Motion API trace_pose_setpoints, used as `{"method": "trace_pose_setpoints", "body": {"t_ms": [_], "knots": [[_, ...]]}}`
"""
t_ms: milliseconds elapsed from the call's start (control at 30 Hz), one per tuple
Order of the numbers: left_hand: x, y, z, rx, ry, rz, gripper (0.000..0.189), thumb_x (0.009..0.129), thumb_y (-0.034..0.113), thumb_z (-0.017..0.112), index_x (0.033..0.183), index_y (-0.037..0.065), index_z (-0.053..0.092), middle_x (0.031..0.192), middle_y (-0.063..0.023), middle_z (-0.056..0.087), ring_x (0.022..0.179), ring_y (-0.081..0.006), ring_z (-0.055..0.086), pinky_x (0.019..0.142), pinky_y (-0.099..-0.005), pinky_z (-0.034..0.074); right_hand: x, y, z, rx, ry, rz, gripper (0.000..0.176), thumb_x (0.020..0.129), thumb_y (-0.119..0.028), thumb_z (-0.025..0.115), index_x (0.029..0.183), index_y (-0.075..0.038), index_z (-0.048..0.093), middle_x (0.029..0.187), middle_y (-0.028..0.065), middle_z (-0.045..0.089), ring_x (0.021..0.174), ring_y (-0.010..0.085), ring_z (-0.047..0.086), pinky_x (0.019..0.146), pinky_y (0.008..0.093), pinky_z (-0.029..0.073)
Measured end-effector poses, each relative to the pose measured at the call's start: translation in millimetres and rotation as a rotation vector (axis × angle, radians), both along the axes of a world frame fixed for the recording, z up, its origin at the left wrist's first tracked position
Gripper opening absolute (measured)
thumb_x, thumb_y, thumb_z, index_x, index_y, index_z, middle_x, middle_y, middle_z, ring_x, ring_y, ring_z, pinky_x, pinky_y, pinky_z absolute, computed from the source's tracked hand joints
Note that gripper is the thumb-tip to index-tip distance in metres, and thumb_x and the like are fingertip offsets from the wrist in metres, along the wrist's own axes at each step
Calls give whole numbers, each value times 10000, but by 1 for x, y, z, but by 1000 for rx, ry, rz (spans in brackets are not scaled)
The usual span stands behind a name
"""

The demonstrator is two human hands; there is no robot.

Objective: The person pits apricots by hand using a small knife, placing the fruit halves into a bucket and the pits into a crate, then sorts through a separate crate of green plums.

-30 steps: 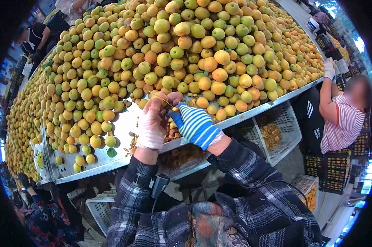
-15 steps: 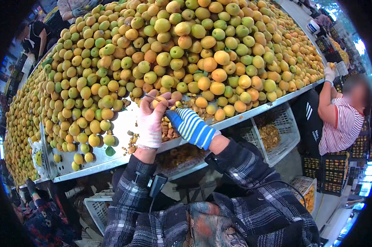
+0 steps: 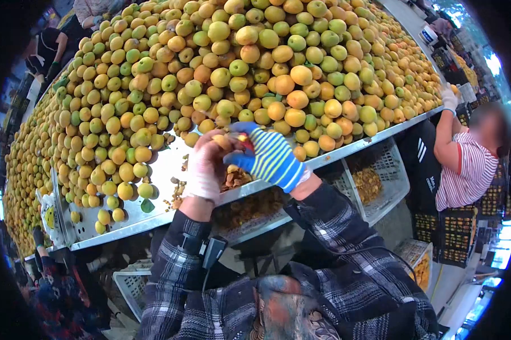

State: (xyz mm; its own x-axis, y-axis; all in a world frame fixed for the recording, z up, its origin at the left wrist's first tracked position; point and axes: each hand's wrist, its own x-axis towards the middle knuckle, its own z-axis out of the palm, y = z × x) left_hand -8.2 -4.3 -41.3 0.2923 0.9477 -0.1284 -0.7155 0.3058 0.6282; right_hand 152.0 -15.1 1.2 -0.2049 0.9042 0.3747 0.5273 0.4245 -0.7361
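Note:
My left hand (image 3: 203,170), in a pale pinkish glove with bare fingertips, is closed around an apricot (image 3: 220,141) above the metal table's front edge. Against it is my right hand (image 3: 275,158), in a blue-and-white striped glove, its fingers curled round a small red and yellow object (image 3: 245,143). The kind of this object is hidden by the fingers. Below the hands, brown apricot pits (image 3: 235,178) lie at the table edge. A large heap of yellow-green apricots (image 3: 300,73) rises just beyond both hands.
The metal table (image 3: 167,164) has a raised front rim. Under it stand crates, one with orange fruit pieces (image 3: 368,184). A white bag (image 3: 51,218) sits at the left. A person in a striped shirt (image 3: 470,164) works at the right; others are at the left.
My right hand has risen and turned against the left hand, covering more of the fruit. A thin metal tool seen earlier at my left fingers no longer shows clearly. The view has shifted slightly.

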Motion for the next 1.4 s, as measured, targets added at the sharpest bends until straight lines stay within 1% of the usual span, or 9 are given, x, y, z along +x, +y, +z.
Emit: {"method": "trace_pose_setpoints", "body": {"t_ms": [200, 333, 400, 500, 733, 867, 933, 1033, 1400], "knots": [[6, -12, 28, 23, 160, -111, 502, 811, 73, 476, 1294, -49, 421, 1248, -152, 514, 1109, -211, 534, 925, -306, 457, 7, 14, -15, -3, -163, 138, 383, 803, -373, 673, 1048, -91, 592, 843, 157, 659, 699, 320, 656, 626, 393, 524], [5, -13, 25, 237, 250, -89, 581, 814, 95, 490, 1370, -1, 354, 1396, -189, 386, 1271, -254, 417, 1084, -380, 310, 8, 16, 4, -670, 759, -143, 319, 860, -305, 636, 881, 13, 617, 641, 29, 602, 583, 121, 599, 504, 299, 475], [9, -9, 26, 113, -192, -25, 645, 805, 86, 472, 1414, 14, 274, 1441, -209, 334, 1343, -285, 342, 1099, -403, 294, 7, 29, -14, -433, 587, -279, 351, 843, -320, 656, 871, 26, 606, 673, 93, 622, 585, 187, 608, 527, 335, 477], [11, -7, 27, 129, -169, 84, 688, 801, 99, 466, 1434, 13, 211, 1478, -220, 264, 1381, -316, 270, 1112, -422, 281, -3, 19, -25, -225, 46, -102, 415, 815, -354, 672, 852, 50, 581, 768, 257, 619, 738, 409, 617, 640, 438, 486], [7, -4, 5, 105, -190, 25, 585, 850, 172, 504, 1373, -8, 313, 1437, -220, 343, 1297, -338, 382, 1096, -434, 316, -10, 11, -23, -114, -172, -11, 418, 809, -297, 649, 1055, 25, 543, 877, 257, 630, 809, 417, 619, 699, 465, 497], [7, -5, 1, -67, -201, 152, 485, 855, 168, 444, 1310, 6, 397, 1243, -198, 526, 1078, -296, 549, 880, -379, 498, -10, 9, -12, -106, -102, -83, 418, 818, -323, 658, 1047, 6, 539, 794, 221, 630, 736, 403, 625, 657, 438, 513], [5, -6, 9, -76, -188, 82, 415, 871, 201, 450, 1234, 0, 447, 1046, -166, 580, 924, -259, 572, 758, -357, 502, -15, 11, -1, -119, 565, -135, 220, 830, -193, 675, 854, -3, 567, 669, 50, 607, 579, 136, 581, 508, 285, 452], [19, -15, 6, -143, 46, 95, 404, 953, 407, 405, 1012, 26, 525, 744, -95, 560, 645, -199, 543, 540, -293, 457, -3, 15, -1, -434, 1169, 14, 121, 864, -135, 638, 815, -33, 595, 662, -45, 555, 557, 30, 484, 472, 209, 382], [53, -25, 5, -147, 347, 108, 563, 898, 630, 409, 836, 83, 526, 596, -29, 552, 445, -131, 528, 392, -242, 424, -11, 18, -8, -200, 942, -285, 212, 884, -203, 641, 775, -27, 596, 616, -50, 555, 531, 15, 472, 450, 234, 356]]}}
